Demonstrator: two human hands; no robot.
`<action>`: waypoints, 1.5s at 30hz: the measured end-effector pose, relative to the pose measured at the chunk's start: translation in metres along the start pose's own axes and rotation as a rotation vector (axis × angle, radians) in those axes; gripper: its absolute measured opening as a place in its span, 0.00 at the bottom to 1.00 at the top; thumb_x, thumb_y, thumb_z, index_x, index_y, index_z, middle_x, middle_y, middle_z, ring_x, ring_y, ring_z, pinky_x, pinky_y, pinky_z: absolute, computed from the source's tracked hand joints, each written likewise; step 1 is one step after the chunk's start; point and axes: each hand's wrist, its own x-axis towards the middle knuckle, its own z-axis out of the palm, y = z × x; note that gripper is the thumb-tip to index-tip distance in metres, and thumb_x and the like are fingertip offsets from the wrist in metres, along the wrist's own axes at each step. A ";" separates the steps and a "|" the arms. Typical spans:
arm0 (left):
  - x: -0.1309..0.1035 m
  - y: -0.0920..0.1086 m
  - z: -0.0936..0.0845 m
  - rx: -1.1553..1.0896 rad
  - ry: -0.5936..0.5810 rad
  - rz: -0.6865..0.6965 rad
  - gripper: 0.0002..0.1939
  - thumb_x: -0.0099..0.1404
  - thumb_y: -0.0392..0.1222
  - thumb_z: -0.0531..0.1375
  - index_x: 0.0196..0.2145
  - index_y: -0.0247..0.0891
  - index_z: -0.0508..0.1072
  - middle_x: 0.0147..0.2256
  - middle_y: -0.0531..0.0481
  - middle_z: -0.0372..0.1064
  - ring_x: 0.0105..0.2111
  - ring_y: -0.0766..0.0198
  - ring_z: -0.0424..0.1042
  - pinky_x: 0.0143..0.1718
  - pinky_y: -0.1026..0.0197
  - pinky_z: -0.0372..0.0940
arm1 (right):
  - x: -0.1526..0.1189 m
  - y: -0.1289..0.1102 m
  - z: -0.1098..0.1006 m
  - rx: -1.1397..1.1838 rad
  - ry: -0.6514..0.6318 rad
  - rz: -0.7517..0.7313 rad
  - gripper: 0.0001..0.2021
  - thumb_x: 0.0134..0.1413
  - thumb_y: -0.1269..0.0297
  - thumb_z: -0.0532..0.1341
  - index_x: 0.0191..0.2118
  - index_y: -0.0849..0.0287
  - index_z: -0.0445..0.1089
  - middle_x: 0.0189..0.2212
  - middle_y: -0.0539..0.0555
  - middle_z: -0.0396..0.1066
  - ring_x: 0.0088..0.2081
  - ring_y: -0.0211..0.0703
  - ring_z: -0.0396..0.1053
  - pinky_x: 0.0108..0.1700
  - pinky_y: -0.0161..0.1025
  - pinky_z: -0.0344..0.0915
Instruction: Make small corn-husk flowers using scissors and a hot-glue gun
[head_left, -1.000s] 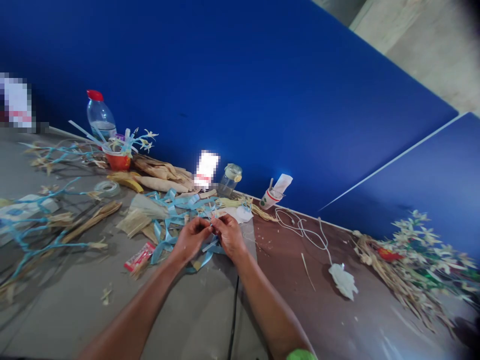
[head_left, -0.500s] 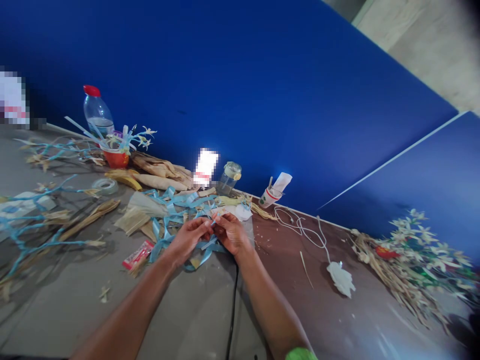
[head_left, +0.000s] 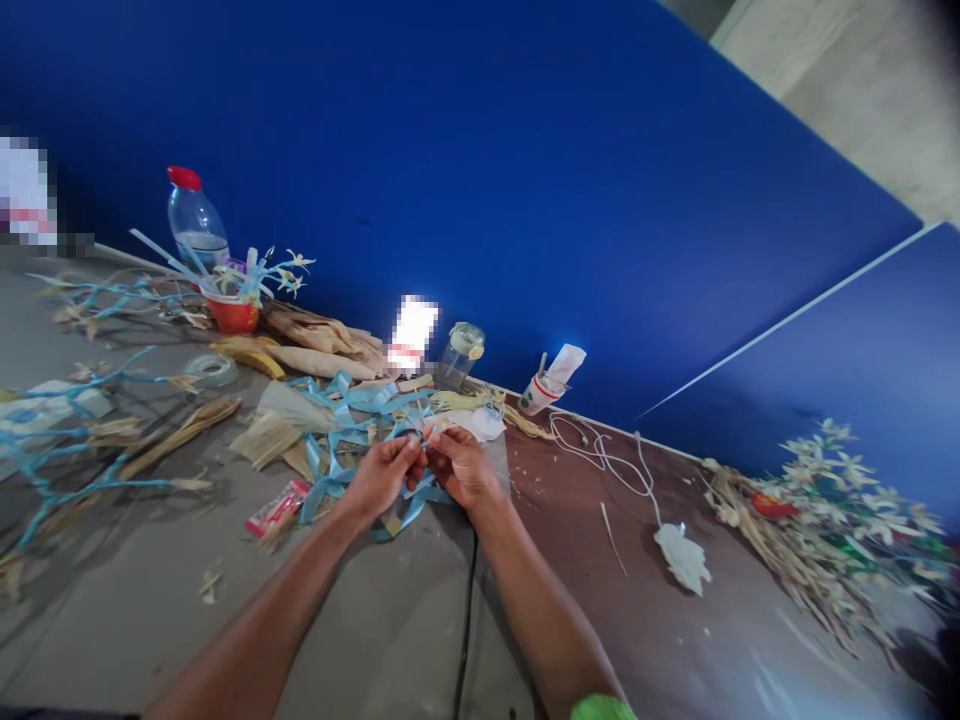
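Note:
Close together above a tangle of light-blue ribbon (head_left: 315, 465), my two hands meet fingertip to fingertip. My left hand (head_left: 381, 478) is closed in a pinch, thumb against forefinger. Opposite it, my right hand (head_left: 463, 468) pinches too, its fingers curled. A thin light-blue strip shows between the fingertips; most of it is hidden by the fingers. Just behind the right hand lies a white sheet (head_left: 486, 424). Pale dried husks (head_left: 262, 440) are on the left of the ribbon, and a red-and-white packet (head_left: 277, 507) is near my left wrist.
Blue-stemmed flower branches (head_left: 52, 490) spread at left, by a tape roll (head_left: 211, 371). A red cup (head_left: 232, 316), a red-capped bottle (head_left: 196, 215), a clear jar (head_left: 460, 355) and a white cup (head_left: 538, 396) line the blue partition (head_left: 487, 180). White cable (head_left: 592, 450) and a flower bunch (head_left: 832, 500) lie right.
My hands stay in nearly the same place, with small shifts of the fingertips. The light-blue strip between them shows less now. Other things have not moved.

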 end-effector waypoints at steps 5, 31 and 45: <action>0.002 -0.010 0.000 0.135 0.127 0.110 0.16 0.58 0.54 0.57 0.30 0.37 0.69 0.24 0.53 0.65 0.23 0.66 0.64 0.26 0.62 0.60 | 0.001 0.000 -0.002 0.006 0.029 -0.017 0.11 0.30 0.64 0.72 0.22 0.61 0.71 0.12 0.42 0.58 0.16 0.27 0.49 0.21 0.29 0.53; 0.001 -0.004 -0.001 0.043 0.033 0.013 0.23 0.55 0.62 0.57 0.21 0.37 0.65 0.17 0.55 0.58 0.18 0.69 0.56 0.20 0.65 0.52 | 0.002 -0.001 -0.005 0.004 -0.042 0.084 0.13 0.27 0.65 0.73 0.24 0.66 0.74 0.14 0.45 0.63 0.17 0.26 0.51 0.19 0.28 0.52; 0.005 -0.014 -0.005 0.137 0.259 0.108 0.16 0.58 0.52 0.56 0.21 0.38 0.64 0.17 0.57 0.57 0.19 0.68 0.56 0.23 0.64 0.52 | -0.003 -0.003 0.004 -0.018 -0.027 0.015 0.13 0.33 0.63 0.71 0.27 0.61 0.69 0.19 0.44 0.63 0.17 0.27 0.52 0.20 0.29 0.50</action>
